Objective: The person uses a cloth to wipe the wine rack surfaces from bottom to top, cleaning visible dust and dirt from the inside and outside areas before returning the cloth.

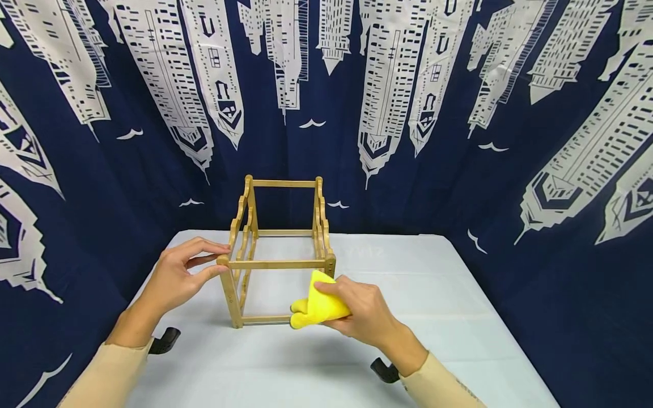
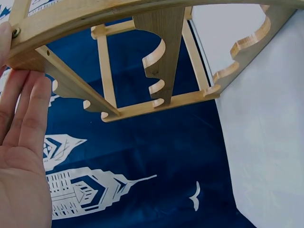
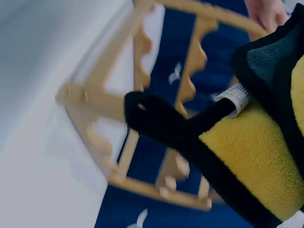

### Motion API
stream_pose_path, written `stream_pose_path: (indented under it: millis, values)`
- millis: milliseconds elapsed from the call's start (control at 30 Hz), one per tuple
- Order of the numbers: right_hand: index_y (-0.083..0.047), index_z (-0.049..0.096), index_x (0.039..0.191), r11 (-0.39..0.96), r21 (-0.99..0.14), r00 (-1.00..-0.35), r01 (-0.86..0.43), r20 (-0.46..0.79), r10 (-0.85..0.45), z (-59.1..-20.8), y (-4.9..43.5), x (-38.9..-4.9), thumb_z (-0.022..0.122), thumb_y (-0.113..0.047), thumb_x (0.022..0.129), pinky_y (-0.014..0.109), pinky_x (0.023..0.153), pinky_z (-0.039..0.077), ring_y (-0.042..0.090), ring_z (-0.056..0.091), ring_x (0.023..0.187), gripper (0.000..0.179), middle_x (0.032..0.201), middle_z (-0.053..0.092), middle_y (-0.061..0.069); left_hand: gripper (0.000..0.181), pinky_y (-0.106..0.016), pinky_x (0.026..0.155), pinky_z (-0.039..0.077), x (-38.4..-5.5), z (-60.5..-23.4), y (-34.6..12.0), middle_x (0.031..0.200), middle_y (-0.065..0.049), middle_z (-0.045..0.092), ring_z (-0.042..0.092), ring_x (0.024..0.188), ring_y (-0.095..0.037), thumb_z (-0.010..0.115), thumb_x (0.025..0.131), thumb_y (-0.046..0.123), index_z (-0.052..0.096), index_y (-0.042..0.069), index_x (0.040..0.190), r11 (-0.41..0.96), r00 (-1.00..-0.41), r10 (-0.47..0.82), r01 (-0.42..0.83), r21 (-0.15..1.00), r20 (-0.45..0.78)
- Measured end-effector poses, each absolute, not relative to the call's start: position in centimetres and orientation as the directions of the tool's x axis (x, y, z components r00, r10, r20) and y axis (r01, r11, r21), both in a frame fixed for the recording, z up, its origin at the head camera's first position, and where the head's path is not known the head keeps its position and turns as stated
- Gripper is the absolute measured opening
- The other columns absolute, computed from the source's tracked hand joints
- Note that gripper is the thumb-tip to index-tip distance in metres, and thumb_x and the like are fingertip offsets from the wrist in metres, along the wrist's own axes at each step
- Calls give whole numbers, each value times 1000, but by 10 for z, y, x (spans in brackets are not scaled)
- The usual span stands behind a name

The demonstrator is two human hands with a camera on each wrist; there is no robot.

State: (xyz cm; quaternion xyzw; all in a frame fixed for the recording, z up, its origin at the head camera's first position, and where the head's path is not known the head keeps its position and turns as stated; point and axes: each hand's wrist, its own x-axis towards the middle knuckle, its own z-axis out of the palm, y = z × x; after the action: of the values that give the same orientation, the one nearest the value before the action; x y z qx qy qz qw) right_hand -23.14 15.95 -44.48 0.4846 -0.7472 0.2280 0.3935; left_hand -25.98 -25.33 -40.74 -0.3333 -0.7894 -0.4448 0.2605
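A light wooden rack [image 1: 278,264] with scalloped rails along its sides stands upright on the white table. My left hand [image 1: 176,277] pinches its top front left corner between thumb and fingers; in the left wrist view, the fingers [image 2: 34,107] lie against the wood just under that corner. A bunched yellow cloth [image 1: 323,306] is gripped in my right hand [image 1: 364,311] in front of the rack's right front post, hiding its lower part. The right wrist view shows the cloth's dark edging, a white label [image 3: 235,99] and plush yellow pile.
The white table [image 1: 408,317] stretches to both sides of the rack. Behind and beside it hangs a dark blue curtain [image 1: 285,153] printed with white buildings and birds. Black straps or mounts [image 1: 165,341] show at both wrists.
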Motion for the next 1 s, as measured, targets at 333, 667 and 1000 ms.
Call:
stream_pose_path:
  millis: [333, 667, 1000]
  values:
    - [-11, 64, 160, 460, -192, -476, -867, 590, -652, -470, 69, -239, 98, -30, 99, 24, 90, 70, 15, 81, 99, 73, 130, 83, 6, 37, -19, 100, 68, -259, -406, -258, 121, -14, 86, 76, 122, 7, 88, 91, -19, 87, 6, 118, 390, -676, 298, 731, 560, 674]
    - [-4, 69, 150, 442, -496, -664, -747, 525, -533, -478, 27, -264, 89, -25, 107, 17, 77, 53, 10, 65, 85, 51, 120, 86, 10, 33, -16, 101, 66, -261, -407, -255, 121, -15, 86, 76, 124, 7, 86, 94, -18, 87, 2, 120, 368, -686, 289, 724, 584, 668]
    - [-1, 83, 122, 289, -470, -551, -834, 730, -404, -482, -10, -275, 92, -6, 100, 15, 81, 60, 17, 74, 83, 24, 105, 88, 13, 33, -18, 100, 68, -259, -409, -257, 121, -13, 87, 78, 124, 6, 86, 93, -19, 87, 1, 119, 350, -692, 266, 718, 601, 671]
